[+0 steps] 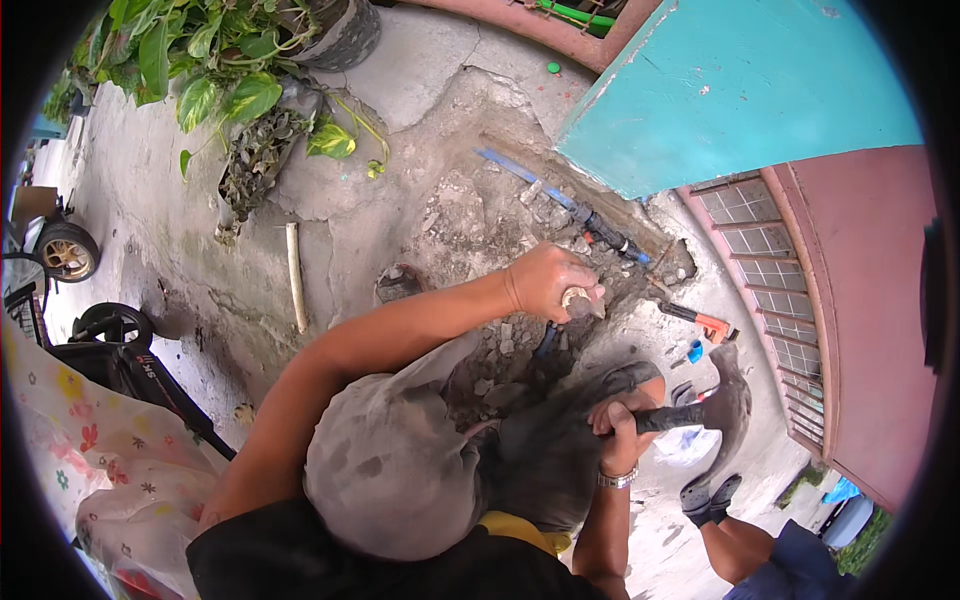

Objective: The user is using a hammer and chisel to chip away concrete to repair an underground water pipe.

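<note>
My left hand (555, 283) is closed round an upright tool, apparently a chisel (577, 298). Only its round, worn top end shows; the rest is hidden. Nearer me and to the right, my right hand (622, 425) grips the dark handle of a hammer (725, 410), whose greyish, curved-looking head seems smeared by motion. The hammer is apart from the chisel. Beneath the left hand lies a dug trench of broken concrete (500, 345). Beyond it runs a blue pipe (525, 175) with a black fitting (605, 232). Dusty grey cloth (390, 470) bulges below my left forearm.
An orange-and-black tool (705, 322) and a blue pipe piece (695, 350) lie right of the trench. A turquoise wall (740, 90) stands behind. Potted plants (250, 90) and a pale stick (295, 278) are left. Another person's legs (740, 545) show lower right.
</note>
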Demonstrator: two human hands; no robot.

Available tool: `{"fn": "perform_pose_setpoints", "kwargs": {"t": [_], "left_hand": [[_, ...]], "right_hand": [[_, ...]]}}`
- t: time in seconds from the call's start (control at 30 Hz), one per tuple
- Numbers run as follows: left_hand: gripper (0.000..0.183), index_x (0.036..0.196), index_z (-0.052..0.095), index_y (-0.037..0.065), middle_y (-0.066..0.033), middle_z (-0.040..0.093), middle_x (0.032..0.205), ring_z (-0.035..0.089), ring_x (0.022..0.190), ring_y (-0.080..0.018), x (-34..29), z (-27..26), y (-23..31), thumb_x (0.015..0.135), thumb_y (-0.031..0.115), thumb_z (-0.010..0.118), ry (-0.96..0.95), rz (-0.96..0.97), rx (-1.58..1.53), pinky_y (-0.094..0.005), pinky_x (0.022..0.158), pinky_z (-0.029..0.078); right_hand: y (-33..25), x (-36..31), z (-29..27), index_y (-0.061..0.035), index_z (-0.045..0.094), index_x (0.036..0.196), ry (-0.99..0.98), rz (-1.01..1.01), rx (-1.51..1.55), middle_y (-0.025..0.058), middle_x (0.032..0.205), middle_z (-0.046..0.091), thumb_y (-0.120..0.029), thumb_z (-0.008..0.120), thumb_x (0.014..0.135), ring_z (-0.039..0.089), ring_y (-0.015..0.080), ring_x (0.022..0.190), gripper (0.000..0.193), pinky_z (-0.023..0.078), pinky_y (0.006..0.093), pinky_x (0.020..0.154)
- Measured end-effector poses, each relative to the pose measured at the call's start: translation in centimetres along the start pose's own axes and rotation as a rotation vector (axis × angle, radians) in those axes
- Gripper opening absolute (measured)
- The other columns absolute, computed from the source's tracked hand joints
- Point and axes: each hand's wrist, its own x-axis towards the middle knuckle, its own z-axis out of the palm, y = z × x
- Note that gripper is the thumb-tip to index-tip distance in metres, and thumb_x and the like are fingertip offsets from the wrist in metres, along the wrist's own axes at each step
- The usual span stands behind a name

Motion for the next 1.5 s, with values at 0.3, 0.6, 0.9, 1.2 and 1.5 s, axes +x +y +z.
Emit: {"fn": "perform_pose_setpoints", "kwargs": {"t": [0.3, 0.6, 0.9, 1.2, 1.5], "left_hand": [[0.022, 0.085, 0.069, 0.015, -0.0054, 0.067, 0.078, 0.066, 0.072, -0.0301, 0.0, 2.9, -2.9, 0.065, 0.023, 0.076, -0.189, -0.102, 0.170, -0.0418, 0.061, 0.053], [0.023, 0.085, 0.071, 0.021, -0.0031, 0.071, 0.079, 0.069, 0.074, -0.0271, -2.9, 2.0, -2.2, 0.063, 0.028, 0.075, -0.478, -0.095, 0.337, -0.0403, 0.059, 0.053], [0.028, 0.086, 0.074, 0.018, -0.0107, 0.066, 0.066, 0.066, 0.065, -0.0342, -0.4, 3.1, -2.7, 0.061, 0.032, 0.075, -0.063, -0.163, 0.058, -0.0473, 0.062, 0.053], [0.026, 0.082, 0.073, 0.015, -0.0070, 0.068, 0.073, 0.066, 0.066, -0.0310, -2.3, 2.5, -3.0, 0.058, 0.025, 0.071, -0.249, -0.173, 0.186, -0.0427, 0.058, 0.052], [0.013, 0.075, 0.069, 0.012, -0.0121, 0.062, 0.064, 0.063, 0.061, -0.0350, 0.2, 1.7, -3.7, 0.067, 0.021, 0.072, 0.096, -0.057, 0.046, -0.0447, 0.055, 0.050]], "right_hand": [[1.3, -1.8, 3.0, -0.0031, 0.056, 0.075, -0.070, 0.552, -0.382, 0.0055, 0.058, 0.056, -0.008, 0.065, 0.090, 0.052, 0.0155, 0.045, 0.017, 0.042, 0.0301, 0.044], [-6.0, -3.8, -0.9, -0.0038, 0.047, 0.076, 0.055, 0.124, -0.160, 0.0065, 0.052, 0.046, -0.008, 0.060, 0.091, 0.043, 0.0145, 0.042, 0.020, 0.042, 0.0313, 0.043], [-9.2, -1.0, 2.4, -0.0089, 0.040, 0.069, -0.007, -0.419, -0.075, 0.0042, 0.052, 0.042, -0.015, 0.051, 0.095, 0.042, 0.0144, 0.044, 0.029, 0.042, 0.0309, 0.046], [-4.6, -2.1, 2.1, -0.0042, 0.051, 0.080, 0.005, 0.401, -0.358, 0.0027, 0.053, 0.047, -0.007, 0.068, 0.091, 0.048, 0.0132, 0.041, 0.020, 0.042, 0.0292, 0.040], [-12.8, 1.6, 3.8, -0.0140, 0.036, 0.066, -0.047, -0.691, -0.008, 0.0007, 0.054, 0.034, -0.017, 0.046, 0.092, 0.036, 0.0119, 0.048, 0.028, 0.042, 0.0371, 0.056]]}}
